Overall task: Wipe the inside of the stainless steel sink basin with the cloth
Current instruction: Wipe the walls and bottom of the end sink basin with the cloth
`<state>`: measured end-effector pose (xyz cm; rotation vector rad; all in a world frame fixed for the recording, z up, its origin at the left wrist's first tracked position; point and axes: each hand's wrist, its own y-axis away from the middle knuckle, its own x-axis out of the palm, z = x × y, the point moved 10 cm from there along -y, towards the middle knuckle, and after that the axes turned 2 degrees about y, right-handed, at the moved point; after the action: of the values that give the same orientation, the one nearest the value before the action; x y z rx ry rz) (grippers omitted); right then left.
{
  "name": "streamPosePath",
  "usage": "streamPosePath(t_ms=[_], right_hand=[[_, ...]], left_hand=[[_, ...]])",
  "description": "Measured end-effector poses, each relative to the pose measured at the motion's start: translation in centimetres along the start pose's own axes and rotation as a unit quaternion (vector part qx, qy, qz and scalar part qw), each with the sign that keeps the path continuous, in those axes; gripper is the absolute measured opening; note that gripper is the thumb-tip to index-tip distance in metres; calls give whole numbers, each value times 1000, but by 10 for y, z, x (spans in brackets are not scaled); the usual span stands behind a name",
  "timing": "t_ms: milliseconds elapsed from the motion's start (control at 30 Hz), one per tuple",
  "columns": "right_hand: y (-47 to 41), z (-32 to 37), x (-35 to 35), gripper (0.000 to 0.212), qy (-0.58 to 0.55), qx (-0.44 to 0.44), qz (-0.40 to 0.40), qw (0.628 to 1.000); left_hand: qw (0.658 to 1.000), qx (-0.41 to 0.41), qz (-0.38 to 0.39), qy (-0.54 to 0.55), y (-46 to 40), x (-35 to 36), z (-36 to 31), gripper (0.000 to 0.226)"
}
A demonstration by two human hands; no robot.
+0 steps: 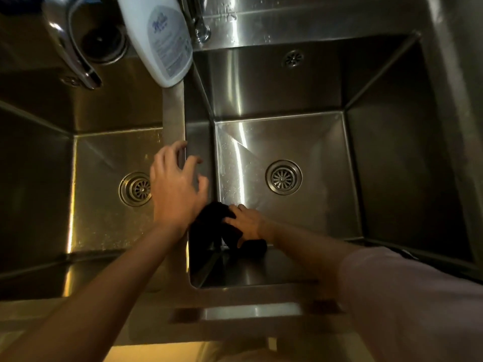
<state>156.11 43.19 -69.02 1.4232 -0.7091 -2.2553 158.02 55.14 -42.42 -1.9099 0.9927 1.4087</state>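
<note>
I look straight down into a double stainless steel sink. In the right basin (300, 142) a round drain (283, 177) sits at the middle of the floor. My right hand (248, 223) is down in the near left corner of this basin, pressing a dark cloth (211, 220) against the floor and left wall. My left hand (175, 184) rests on the divider (173, 118) between the two basins, fingers spread and curled over its edge, holding nothing.
The left basin (104, 205) has its own drain (136, 189). A white detergent bottle (162, 35) stands on the divider at the back. A chrome tap (73, 48) reaches over the left basin; a second spout (198, 24) stands behind the right one.
</note>
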Motion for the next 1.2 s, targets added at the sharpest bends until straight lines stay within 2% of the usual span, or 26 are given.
streamPosePath(t_ms=[133,267,400,500,600,767,1000,1200], right_hand=[[12,-19,2,74,-70,36,-60,995],[36,-62,3,59,-164,132,-94,973],[68,-130,-8,53,-194,245,-148,938],[72,-159,-23,55,-219,291,-168,916],[63,-170,-45,54,-258,298,-205,896],[57,-171,-80,41,-316,267,-276,868],[114,-146,-125,34,-339,229,-362,837],[197,-138,-182,35,-398,246,-464,753]], left_hand=[[1000,6,-7,-1,0,0,1,26],[1000,6,-13,-2,0,-2,0,24],[1000,4,-18,4,1,-3,-1,23],[1000,1,-17,4,0,-3,-2,24],[1000,-6,-16,7,0,-3,0,25],[999,4,-37,16,0,-6,0,23],[999,10,-45,15,1,-5,3,26],[998,-7,8,-63,-1,1,3,38]])
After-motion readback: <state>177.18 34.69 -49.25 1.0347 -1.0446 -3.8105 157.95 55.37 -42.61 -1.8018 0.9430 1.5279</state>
